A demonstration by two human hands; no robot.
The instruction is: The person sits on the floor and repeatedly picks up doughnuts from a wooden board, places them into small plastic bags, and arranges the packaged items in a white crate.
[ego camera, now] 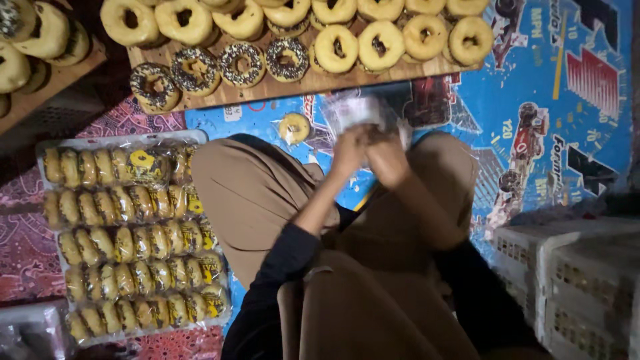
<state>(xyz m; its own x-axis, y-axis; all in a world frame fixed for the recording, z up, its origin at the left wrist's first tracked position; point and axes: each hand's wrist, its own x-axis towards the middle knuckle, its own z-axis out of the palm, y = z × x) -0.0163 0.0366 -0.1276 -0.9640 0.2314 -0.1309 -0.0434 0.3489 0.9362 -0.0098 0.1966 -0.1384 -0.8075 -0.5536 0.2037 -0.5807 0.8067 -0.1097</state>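
Work in hand: a clear plastic bag (357,110) is handled by both hands above the lap, over the blue printed mat (567,133).

Done so far: five rows of bagged doughnuts (133,243) are laid side by side on a white tray (50,143) at the person's left; by this the packing is judged well advanced.

Left to do: many plain glazed doughnuts (380,43) and several sprinkled doughnuts (243,65) are seen unwrapped on a wooden board (300,85) beyond the knees. One loose doughnut (294,127) is set apart on the mat, just beside the bag and short of the board. More glazed ones are stacked on a second board (63,73) at far left.

Left hand (349,151): raised from a bent elbow, dark sleeve drawn up the forearm, fingers curled and closed on the near edge of the bag. The view is blurred, so the exact grip cannot be told.

Right hand (388,160): held touching the left, wrist bent, fingers closed on the bag as well.

Bag contents: too blurred to be told.

Bag position: between the knees and the board, held off the mat.

Nearby: white crates (573,267) are stood at the right.
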